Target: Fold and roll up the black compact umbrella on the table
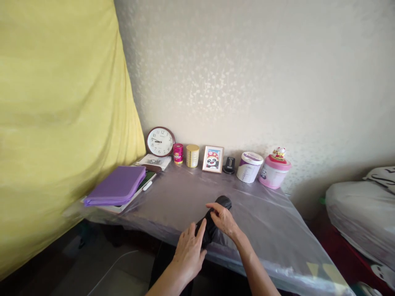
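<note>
Black bundle (pixel 210 231): on table (pixel 169 205)
Left hand (pixel 189 251): clasping bundle's near end
Right hand (pixel 224 220): on bundle's far half; cannot tell whether pinching
Picture frame (pixel 212 159): beyond bundle

Perhaps umbrella (pixel 210 228) before picture frame (pixel 212 159), clock (pixel 160 142) behind folder (pixel 115 185)

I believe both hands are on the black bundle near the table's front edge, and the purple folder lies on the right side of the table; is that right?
Not quite: the head view shows the purple folder on the left side of the table. The left hand and right hand are indeed both on the black bundle near the front edge.
</note>
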A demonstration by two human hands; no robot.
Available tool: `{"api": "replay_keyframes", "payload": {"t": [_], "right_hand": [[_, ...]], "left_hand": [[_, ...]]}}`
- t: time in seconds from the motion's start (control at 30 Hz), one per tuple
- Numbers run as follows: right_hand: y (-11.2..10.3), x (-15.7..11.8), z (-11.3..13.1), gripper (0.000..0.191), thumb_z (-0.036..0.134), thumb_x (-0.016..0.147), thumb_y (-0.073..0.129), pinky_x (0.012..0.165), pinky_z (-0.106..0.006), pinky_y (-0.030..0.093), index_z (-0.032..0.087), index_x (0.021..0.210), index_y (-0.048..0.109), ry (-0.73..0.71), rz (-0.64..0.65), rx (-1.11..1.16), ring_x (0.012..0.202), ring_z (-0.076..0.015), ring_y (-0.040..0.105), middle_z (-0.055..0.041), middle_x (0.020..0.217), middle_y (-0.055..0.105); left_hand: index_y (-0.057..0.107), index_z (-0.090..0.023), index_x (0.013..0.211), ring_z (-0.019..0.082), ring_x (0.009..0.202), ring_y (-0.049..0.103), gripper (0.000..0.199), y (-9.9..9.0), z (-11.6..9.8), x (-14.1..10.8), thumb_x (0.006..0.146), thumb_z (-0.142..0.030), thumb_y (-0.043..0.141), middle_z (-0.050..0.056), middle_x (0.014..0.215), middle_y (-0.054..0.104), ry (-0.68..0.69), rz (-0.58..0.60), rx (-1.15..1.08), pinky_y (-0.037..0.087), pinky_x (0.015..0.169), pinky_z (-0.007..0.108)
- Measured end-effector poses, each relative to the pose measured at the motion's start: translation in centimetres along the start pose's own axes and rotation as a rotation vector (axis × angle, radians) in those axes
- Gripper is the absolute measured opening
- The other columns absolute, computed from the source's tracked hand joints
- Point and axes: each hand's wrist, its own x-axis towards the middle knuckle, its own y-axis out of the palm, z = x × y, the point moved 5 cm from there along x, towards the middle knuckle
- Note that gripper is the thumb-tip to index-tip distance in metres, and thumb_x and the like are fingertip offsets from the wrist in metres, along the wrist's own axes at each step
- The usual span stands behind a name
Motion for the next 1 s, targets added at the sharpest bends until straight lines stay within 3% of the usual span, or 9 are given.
{"api": "replay_keyframes", "payload": {"t": [0.1,0.2,0.4,0.53,0.7,0.87,1.0], "right_hand": [[0.5,0.3,0.2,0.041,0.011,0.063,0.043,0.065,-0.027,0.043,0.022,0.096,0.065,-0.039,0.055,-0.080,0.064,-0.0131,0.054,-0.0018,0.085,0.065],[0.5,0.4,0.0,0.038,0.010,0.062,0.042,0.066,-0.027,0.043,0.021,0.090,0.066,-0.042,0.030,-0.061,0.067,-0.0137,0.054,-0.0021,0.081,0.064],[-1.5,-1.5,-0.8,0.024,0.016,0.065,0.044,0.066,-0.025,0.042,0.019,0.079,0.064,0.107,-0.031,0.294,0.070,-0.0140,0.054,-0.0003,0.074,0.060],[-4.5,-4.1,-3.3,0.017,0.021,0.064,0.049,0.059,-0.024,0.041,0.018,0.073,0.063,0.243,-0.147,0.384,0.063,-0.0129,0.051,0.0002,0.068,0.058],[-7.5,-7.1,-8.1,0.020,0.029,0.063,0.054,0.060,-0.025,0.044,0.018,0.078,0.063,0.373,-0.332,0.358,0.060,-0.0128,0.052,0.0002,0.068,0.059],[-8.2,-8.8,-11.3,0.026,0.036,0.064,0.056,0.061,-0.025,0.046,0.016,0.079,0.063,0.425,-0.415,0.335,0.060,-0.0132,0.054,-0.0016,0.072,0.061],[-8.1,-9.1,-11.5,0.028,0.038,0.064,0.056,0.061,-0.025,0.047,0.016,0.079,0.064,0.417,-0.409,0.313,0.060,-0.0138,0.055,-0.0020,0.072,0.062]], "left_hand": [[0.003,-0.029,0.137,0.026,0.114,0.040,0.083,0.5,0.0,0.0,0.071,-0.014,0.050,0.012,0.131,0.033,-0.014,0.005,0.055,0.030,0.094,0.037],[0.000,-0.030,0.137,0.026,0.108,0.045,0.087,0.9,0.2,0.1,0.069,-0.009,0.050,0.012,0.127,0.037,-0.042,0.015,0.104,0.034,0.089,0.037],[0.000,-0.030,0.137,0.023,0.103,0.050,0.081,1.9,0.7,0.5,0.073,-0.005,0.043,0.012,0.125,0.037,-0.081,0.060,0.106,0.038,0.081,0.031],[-0.003,-0.029,0.137,0.020,0.097,0.054,0.082,2.0,0.9,0.5,0.074,-0.005,0.043,0.014,0.130,0.032,-0.079,0.088,0.093,0.039,0.078,0.026],[-0.006,-0.028,0.137,0.020,0.092,0.057,0.082,2.4,1.1,0.5,0.075,-0.005,0.042,0.017,0.134,0.028,-0.071,0.098,0.104,0.041,0.074,0.027],[0.000,-0.029,0.137,0.021,0.087,0.059,0.076,2.3,1.5,0.6,0.076,-0.009,0.041,0.016,0.130,0.033,-0.055,0.069,0.042,0.042,0.071,0.028],[0.016,-0.027,0.136,0.017,0.083,0.058,0.068,1.2,2.3,1.0,0.075,-0.014,0.044,0.012,0.116,0.046,-0.061,0.049,-0.264,0.043,0.071,0.026]]}}
